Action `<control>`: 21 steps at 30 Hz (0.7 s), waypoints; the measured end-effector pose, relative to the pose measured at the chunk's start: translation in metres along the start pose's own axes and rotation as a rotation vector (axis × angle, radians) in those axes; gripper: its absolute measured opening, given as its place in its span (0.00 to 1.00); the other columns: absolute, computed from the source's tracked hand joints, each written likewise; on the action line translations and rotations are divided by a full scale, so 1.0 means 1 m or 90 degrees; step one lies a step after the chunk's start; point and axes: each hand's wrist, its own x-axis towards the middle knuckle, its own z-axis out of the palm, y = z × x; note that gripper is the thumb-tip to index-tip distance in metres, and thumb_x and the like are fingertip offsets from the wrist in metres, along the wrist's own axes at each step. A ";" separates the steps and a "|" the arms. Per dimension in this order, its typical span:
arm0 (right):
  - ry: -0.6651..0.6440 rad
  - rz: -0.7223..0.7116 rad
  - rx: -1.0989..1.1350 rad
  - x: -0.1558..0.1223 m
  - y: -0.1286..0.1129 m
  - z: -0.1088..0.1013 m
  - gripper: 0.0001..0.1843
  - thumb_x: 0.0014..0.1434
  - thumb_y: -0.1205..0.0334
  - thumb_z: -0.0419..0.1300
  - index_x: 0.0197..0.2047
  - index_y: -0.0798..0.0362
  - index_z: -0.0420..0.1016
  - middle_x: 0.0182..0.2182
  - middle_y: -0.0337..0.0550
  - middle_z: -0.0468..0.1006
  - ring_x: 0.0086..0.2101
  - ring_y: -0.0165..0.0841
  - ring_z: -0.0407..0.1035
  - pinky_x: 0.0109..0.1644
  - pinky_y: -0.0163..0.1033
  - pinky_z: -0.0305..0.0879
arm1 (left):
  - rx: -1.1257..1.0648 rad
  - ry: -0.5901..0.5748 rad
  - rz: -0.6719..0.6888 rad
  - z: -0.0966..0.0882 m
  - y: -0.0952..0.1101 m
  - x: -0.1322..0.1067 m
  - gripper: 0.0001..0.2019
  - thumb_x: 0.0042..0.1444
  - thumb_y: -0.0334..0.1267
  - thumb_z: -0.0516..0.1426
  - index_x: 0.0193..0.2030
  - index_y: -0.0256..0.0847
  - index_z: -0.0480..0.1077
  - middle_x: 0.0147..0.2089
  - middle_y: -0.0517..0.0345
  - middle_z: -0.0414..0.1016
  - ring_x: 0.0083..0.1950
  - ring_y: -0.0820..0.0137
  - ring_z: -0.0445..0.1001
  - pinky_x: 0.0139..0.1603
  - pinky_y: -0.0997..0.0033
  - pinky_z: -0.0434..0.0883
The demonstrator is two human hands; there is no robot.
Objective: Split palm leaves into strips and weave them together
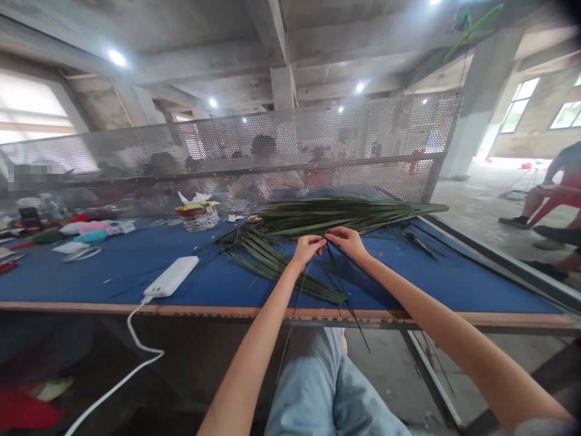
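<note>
A long green palm frond (336, 217) lies across the blue table top (113, 284), its narrow leaflets fanning toward me and out to the right. My left hand (308, 249) and my right hand (347, 242) are close together above the frond, nearly touching. Each pinches thin leaflet strips between fingers and thumb. Several loose strips (338, 290) hang down past the table's front edge. A white power bank (171, 276) lies to the left of my hands, with a white cable (136, 330) dropping off the table.
A woven basket (198, 219) stands behind the frond. Small colourful items (86, 231) crowd the table's far left. A perforated metal screen (272, 145) rises along the far side, with people behind it. A seated person (554, 197) is at the right, and my legs are under the table.
</note>
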 end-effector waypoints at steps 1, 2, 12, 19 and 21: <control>-0.004 0.016 0.000 0.000 0.000 -0.001 0.24 0.43 0.43 0.65 0.33 0.56 0.77 0.28 0.43 0.78 0.29 0.32 0.67 0.33 0.36 0.63 | 0.003 -0.006 0.001 0.000 0.000 0.000 0.14 0.45 0.46 0.62 0.25 0.35 0.75 0.21 0.58 0.71 0.20 0.76 0.64 0.23 0.75 0.59; -0.012 0.033 0.005 0.001 0.000 -0.002 0.23 0.43 0.44 0.65 0.33 0.56 0.78 0.28 0.43 0.78 0.29 0.31 0.67 0.33 0.36 0.63 | 0.006 -0.013 0.003 0.000 -0.001 0.000 0.15 0.46 0.47 0.62 0.24 0.35 0.75 0.20 0.59 0.70 0.20 0.76 0.63 0.23 0.75 0.59; -0.087 0.069 0.011 0.002 0.002 -0.008 0.22 0.45 0.46 0.64 0.32 0.58 0.80 0.27 0.43 0.77 0.28 0.30 0.66 0.31 0.34 0.61 | -0.027 -0.008 0.004 0.002 -0.006 0.000 0.18 0.43 0.48 0.65 0.31 0.32 0.74 0.23 0.57 0.72 0.20 0.77 0.63 0.22 0.75 0.60; -0.096 0.001 -0.021 0.001 0.005 -0.005 0.23 0.46 0.45 0.63 0.33 0.58 0.82 0.24 0.43 0.77 0.23 0.30 0.64 0.27 0.35 0.60 | -0.046 0.051 -0.011 0.003 -0.009 0.002 0.14 0.44 0.41 0.66 0.34 0.32 0.73 0.24 0.55 0.75 0.19 0.75 0.66 0.21 0.75 0.61; -0.097 0.000 -0.008 0.002 0.007 -0.004 0.23 0.45 0.46 0.64 0.35 0.58 0.82 0.25 0.44 0.78 0.23 0.29 0.64 0.26 0.35 0.60 | -0.054 0.064 -0.014 0.002 -0.008 0.001 0.14 0.44 0.40 0.66 0.34 0.32 0.73 0.24 0.55 0.76 0.19 0.75 0.67 0.21 0.75 0.61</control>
